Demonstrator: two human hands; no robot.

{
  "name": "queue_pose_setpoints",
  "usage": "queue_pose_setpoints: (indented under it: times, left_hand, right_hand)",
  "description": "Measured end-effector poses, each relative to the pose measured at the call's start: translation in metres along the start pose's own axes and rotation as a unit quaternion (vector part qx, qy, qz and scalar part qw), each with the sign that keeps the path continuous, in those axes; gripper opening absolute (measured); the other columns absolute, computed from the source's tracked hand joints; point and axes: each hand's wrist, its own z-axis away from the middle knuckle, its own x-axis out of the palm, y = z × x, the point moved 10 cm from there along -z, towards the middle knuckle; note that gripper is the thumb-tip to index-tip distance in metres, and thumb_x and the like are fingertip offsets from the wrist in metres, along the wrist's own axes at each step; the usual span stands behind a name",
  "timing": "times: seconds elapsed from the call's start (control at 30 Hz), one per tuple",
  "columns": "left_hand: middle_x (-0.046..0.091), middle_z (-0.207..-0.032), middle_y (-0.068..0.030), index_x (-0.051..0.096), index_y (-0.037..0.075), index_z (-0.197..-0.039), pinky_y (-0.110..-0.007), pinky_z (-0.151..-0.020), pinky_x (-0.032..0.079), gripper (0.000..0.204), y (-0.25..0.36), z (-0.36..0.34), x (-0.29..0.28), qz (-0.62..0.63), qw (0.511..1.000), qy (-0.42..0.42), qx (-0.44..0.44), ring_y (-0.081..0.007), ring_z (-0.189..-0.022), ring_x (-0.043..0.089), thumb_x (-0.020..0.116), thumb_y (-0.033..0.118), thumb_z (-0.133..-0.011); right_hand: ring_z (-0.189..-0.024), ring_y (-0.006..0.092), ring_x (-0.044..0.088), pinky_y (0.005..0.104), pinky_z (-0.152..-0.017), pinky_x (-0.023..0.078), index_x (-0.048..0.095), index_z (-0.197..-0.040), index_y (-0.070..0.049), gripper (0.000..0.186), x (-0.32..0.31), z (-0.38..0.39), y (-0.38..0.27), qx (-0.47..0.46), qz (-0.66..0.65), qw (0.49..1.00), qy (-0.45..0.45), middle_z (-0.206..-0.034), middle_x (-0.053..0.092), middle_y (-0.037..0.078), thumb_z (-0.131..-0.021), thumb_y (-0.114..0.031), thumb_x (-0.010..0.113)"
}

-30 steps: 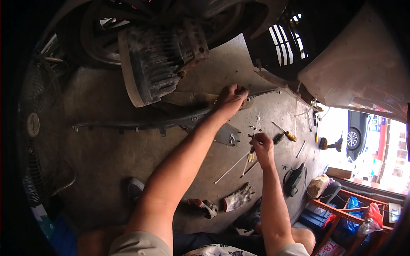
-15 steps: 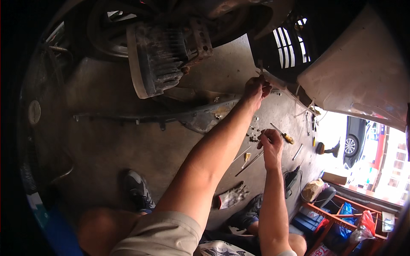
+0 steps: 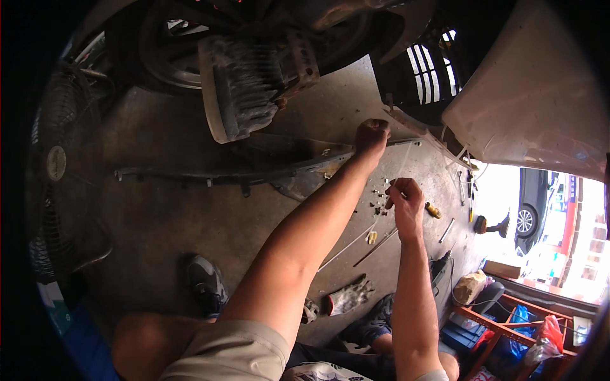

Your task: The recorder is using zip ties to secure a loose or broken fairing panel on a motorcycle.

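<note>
My left hand (image 3: 372,137) is closed, held out just left of the thin lower edge (image 3: 416,126) of a pale bumper-like car panel (image 3: 527,108). Anything inside its fingers is too small to make out. Lower and to the right, my right hand (image 3: 406,194) pinches finger and thumb together. A thin pale strip seems to rise from its fingertips. Similar thin white ties (image 3: 466,154) hang at the panel's corner. Below the hands, several small dark clips (image 3: 380,210) lie on the floor, beside a screwdriver with a yellow handle (image 3: 433,210).
A long dark trim strip (image 3: 222,178) lies across the floor. Above it hangs a dusty finned lamp-like part (image 3: 244,89), by a wheel. Work gloves (image 3: 351,296), rods, a cordless drill (image 3: 492,225) and an orange rack (image 3: 508,327) are around. A fan (image 3: 57,163) stands left.
My left hand has drawn back slightly from the panel's edge, moving left and a little down. My right hand has risen slightly, and its fingers now pinch. The view has shifted a little.
</note>
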Motion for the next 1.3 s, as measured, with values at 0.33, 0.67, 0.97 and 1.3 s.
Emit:
queue_pose_setpoints:
  times: [0.33, 0.67, 0.97, 1.3]
  left_hand:
    - [0.064, -0.104, -0.0215, 0.055, -0.001, -0.121, -0.036, -0.078, 0.052, 0.039, 0.071, 0.049, 0.012, -0.188, 0.951, -0.01, 0.246, -0.0278, -0.087, 0.067, 0.043, -0.002, -0.083]
    - [0.065, -0.091, -0.0145, 0.065, 0.005, -0.096, -0.037, -0.073, 0.051, 0.02, 0.094, 0.045, -0.025, -0.318, 0.883, 0.019, 0.344, -0.0284, -0.082, 0.064, 0.052, 0.002, -0.08]
    - [0.066, -0.077, -0.012, 0.064, 0.0, -0.082, -0.033, -0.066, 0.047, 0.025, 0.093, 0.017, -0.009, -0.206, 0.943, -0.204, 0.166, -0.0167, -0.074, 0.063, 0.055, 0.024, -0.087]
    - [0.069, -0.088, -0.0106, 0.068, 0.003, -0.096, -0.032, -0.071, 0.05, 0.021, 0.128, -0.005, -0.008, -0.214, 0.938, -0.19, 0.197, -0.0185, -0.077, 0.065, 0.052, 0.012, -0.086]
  right_hand:
    - [-0.055, 0.0101, 0.055, 0.025, -0.049, 0.045, 0.055, -0.089, 0.003, 0.009, 0.002, -0.015, -0.011, -0.053, 0.045, 0.998, 0.008, -0.073, 0.059, 0.006, -0.084, -0.004, 0.054]
    - [-0.057, 0.0119, 0.055, 0.0264, -0.052, 0.045, 0.058, -0.09, 0.003, 0.013, 0.025, -0.034, -0.027, -0.069, 0.045, 0.996, -0.039, -0.072, 0.06, 0.007, -0.086, -0.009, 0.055]
    - [-0.064, 0.0143, 0.054, 0.0279, -0.06, 0.045, 0.06, -0.093, 0.005, 0.02, 0.049, -0.065, -0.032, -0.017, -0.091, 0.992, -0.08, -0.08, 0.061, 0.008, -0.086, -0.014, 0.057]
    - [-0.078, 0.0164, 0.057, 0.0329, -0.077, 0.05, 0.059, -0.097, 0.002, 0.018, 0.07, -0.113, -0.016, 0.095, -0.273, 0.949, -0.125, -0.091, 0.06, 0.008, -0.091, -0.01, 0.047]
